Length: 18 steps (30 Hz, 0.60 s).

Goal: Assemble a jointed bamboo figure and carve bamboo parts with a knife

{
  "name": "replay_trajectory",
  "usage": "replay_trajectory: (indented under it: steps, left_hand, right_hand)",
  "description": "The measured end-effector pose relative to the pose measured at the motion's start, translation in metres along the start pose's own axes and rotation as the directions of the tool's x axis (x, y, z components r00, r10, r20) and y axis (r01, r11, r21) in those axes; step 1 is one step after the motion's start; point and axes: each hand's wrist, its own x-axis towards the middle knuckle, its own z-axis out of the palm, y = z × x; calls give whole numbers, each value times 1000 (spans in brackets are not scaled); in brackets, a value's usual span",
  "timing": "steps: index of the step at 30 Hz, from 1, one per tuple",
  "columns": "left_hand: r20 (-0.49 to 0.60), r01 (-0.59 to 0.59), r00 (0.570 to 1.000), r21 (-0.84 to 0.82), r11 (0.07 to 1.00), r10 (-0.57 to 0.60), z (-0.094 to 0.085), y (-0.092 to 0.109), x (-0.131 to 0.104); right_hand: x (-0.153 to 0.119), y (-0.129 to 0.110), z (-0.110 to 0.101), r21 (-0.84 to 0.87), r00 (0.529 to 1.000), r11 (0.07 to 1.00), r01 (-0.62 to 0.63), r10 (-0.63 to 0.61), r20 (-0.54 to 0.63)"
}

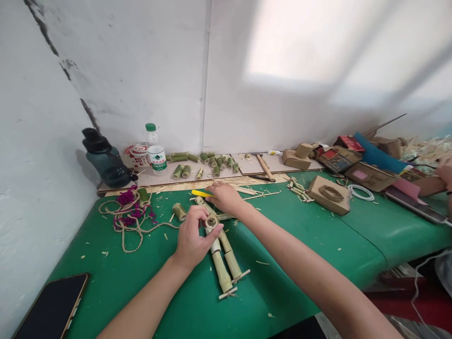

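My left hand is closed around a short bamboo tube, its round open end facing up between thumb and fingers. Beneath and beyond that tube lies a jointed bamboo figure; its two leg-like rows of tubes stretch toward me and end in thin crosswise sticks. Farther back, my right hand reaches over the figure's far end, its fingers closed on a yellow craft knife. The knife's blade cannot be seen. A loose bamboo piece rests left of the figure.
Twine and purple yarn lie to the left, near a dark bottle. Bamboo pieces and a hammer are along the wall. A cardboard block stands right. A phone lies front left. Another person's hand shows far right.
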Motion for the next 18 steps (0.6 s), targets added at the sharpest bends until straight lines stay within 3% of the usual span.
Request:
replay_trajectory:
  steps: [3,7,10,13,15,18]
  left_hand:
    - [-15,24,1000,-36,999,-24,2,0,0]
    - [-1,70,998,-88,994,-71,7,0,-3]
    - [-17,61,998,-130,990,-64,9,-1,-3]
    - [-171,4,984,-220,975,-43,8,-4,1]
    - [-304,-16,951,-249,968,-62,4,-6,7]
    - [-434,76,879,-282,956,-198,-4,-8,19]
  right_hand:
    - [-35,21,-8,69,997,996,-59,62,-37]
    - [-85,41,-17,133,993,987,-85,73,93]
    - [-100,41,-13,149,989,985,-85,66,130]
    - [-99,35,-7,132,989,988,-86,68,132]
    - [-96,32,-9,129,989,988,-85,67,135]
    - [-92,27,-22,154,987,981,-121,101,127]
